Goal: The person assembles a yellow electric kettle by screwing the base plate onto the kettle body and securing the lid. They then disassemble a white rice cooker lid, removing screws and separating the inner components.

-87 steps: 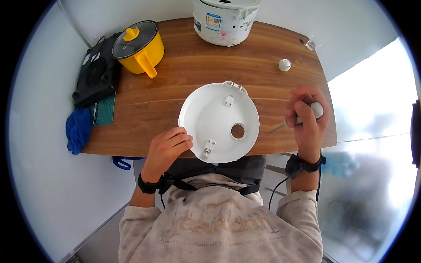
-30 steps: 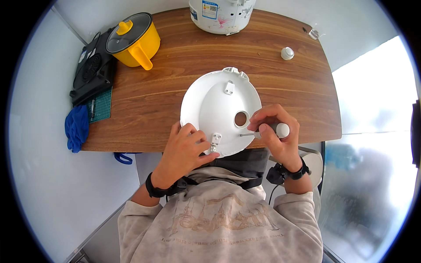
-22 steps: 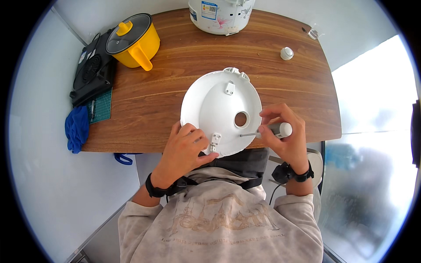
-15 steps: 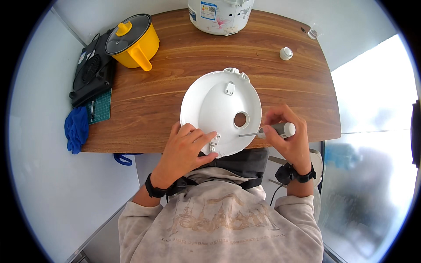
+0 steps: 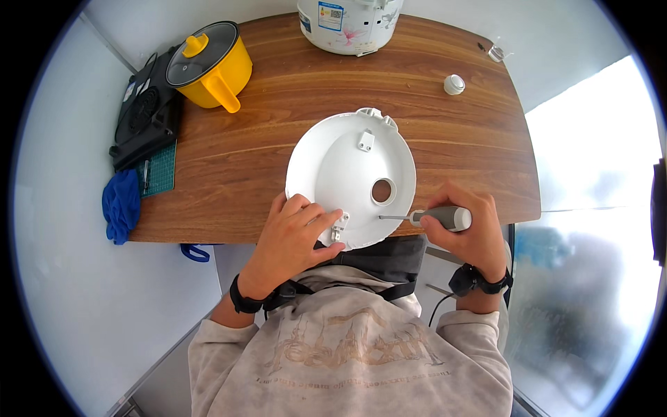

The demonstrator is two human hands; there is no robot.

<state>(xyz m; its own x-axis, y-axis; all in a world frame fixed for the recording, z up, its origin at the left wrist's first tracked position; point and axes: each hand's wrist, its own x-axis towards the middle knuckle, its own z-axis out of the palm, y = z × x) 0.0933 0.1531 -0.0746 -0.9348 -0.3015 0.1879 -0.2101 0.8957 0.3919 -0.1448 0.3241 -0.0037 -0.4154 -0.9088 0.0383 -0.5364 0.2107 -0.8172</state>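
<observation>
A round white plastic lid shell (image 5: 332,163), its hollow inside facing up, lies at the table's near edge. My left hand (image 5: 292,235) grips its near-left rim, thumb and fingers around a small white hinge-like bracket (image 5: 340,226). In my right hand (image 5: 472,233) is a screwdriver (image 5: 445,218) with a grey and white handle. Its thin shaft points left over the shell, the tip below the round hole; whether it touches the surface I cannot tell. Another small bracket (image 5: 366,141) sits near the shell's far side.
A white flower-patterned rice cooker body (image 5: 340,35) stands at the back. Far left are a yellow pot (image 5: 226,69) with a glass lid, a black appliance base (image 5: 142,111), a green mat (image 5: 162,170) and blue cloth (image 5: 121,205). A small white cap (image 5: 454,85) lies back right.
My right hand has shifted slightly right and down on the screwdriver, and its fingers have closed further around the handle. The shell has barely moved; my left hand stays put.
</observation>
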